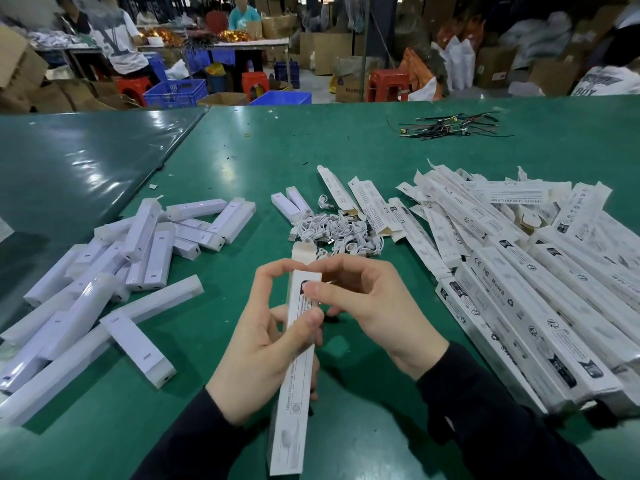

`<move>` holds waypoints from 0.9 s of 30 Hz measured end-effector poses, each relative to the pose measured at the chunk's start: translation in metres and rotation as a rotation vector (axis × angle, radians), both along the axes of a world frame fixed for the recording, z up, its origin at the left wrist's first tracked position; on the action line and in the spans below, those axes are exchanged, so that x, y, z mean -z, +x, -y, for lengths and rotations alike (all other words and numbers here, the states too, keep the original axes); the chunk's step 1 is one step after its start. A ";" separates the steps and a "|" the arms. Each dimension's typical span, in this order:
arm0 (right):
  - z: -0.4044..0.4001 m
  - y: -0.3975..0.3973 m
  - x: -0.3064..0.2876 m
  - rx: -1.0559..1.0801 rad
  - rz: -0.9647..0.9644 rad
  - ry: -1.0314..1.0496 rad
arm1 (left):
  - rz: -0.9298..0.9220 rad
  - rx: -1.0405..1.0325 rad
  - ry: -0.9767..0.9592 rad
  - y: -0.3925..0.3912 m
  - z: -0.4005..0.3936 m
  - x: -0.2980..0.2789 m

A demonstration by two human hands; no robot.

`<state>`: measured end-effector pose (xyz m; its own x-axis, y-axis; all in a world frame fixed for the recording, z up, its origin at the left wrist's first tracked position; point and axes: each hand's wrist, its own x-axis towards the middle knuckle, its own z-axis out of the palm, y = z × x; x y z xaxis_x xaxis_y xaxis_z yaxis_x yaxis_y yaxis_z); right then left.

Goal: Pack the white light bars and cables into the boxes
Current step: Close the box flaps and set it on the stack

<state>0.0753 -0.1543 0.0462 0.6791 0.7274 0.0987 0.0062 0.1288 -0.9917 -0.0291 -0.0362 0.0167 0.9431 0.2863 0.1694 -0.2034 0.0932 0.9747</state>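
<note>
While the left hand [263,344] gripped a long white box [294,372] around its middle, thumb laid across the printed face and fingers [277,275] curled behind it, the right hand [374,306] worked at the box's far end, its fingers bent and pinching at the top edge by the raised flap [302,252]. What, if anything, sat between those right fingertips could not be made out. The box ran from the near edge of the scene up toward the middle, tilted slightly, held just above the green tabletop [242,161]. Both wrists wore dark sleeves [485,410]. To the left lay a loose heap of white light bars [145,251], crossing one another at all angles, several reaching to the near left corner. Just beyond the hands, at the centre, sat a tangle of coiled white cables [341,232], with two short light bars [291,202] touching its far left side. To the right spread a large pile of printed boxes [519,271], some with open flaps at the far side, others stacked in neat rows nearer the right edge. Well apart, at the far right of the tabletop, lay a small scatter of dark wires [446,128]. Beyond the tabletop stood blue crates [175,93], red stools [388,84], cardboard cartons [325,51] and seated people [117,39] at another table.
</note>
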 end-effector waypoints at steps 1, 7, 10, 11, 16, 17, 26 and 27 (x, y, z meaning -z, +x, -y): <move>0.000 0.000 0.000 0.004 -0.007 -0.003 | -0.002 0.003 -0.008 0.000 0.000 0.000; -0.002 0.001 -0.002 0.027 -0.202 -0.028 | -0.012 0.016 0.009 0.000 -0.001 0.000; -0.003 0.001 -0.002 0.041 -0.225 -0.085 | -0.044 0.038 0.014 0.000 0.000 0.001; -0.003 0.000 -0.002 0.039 -0.231 -0.095 | -0.054 0.047 0.017 0.001 0.000 0.002; -0.002 0.001 0.000 0.005 -0.185 -0.108 | -0.053 0.067 0.027 0.000 -0.003 0.005; -0.002 0.001 0.000 0.003 -0.177 -0.100 | -0.052 0.069 0.031 0.000 -0.003 0.006; -0.002 0.002 0.003 0.025 -0.127 -0.087 | -0.078 0.061 0.056 -0.001 -0.003 0.009; -0.002 0.002 0.003 0.029 -0.128 -0.088 | -0.082 0.060 0.058 -0.002 -0.003 0.009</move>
<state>0.0771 -0.1525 0.0429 0.7028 0.7094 -0.0532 -0.1186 0.0432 -0.9920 -0.0306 -0.0331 0.0077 0.9697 0.2205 0.1054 -0.1183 0.0460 0.9919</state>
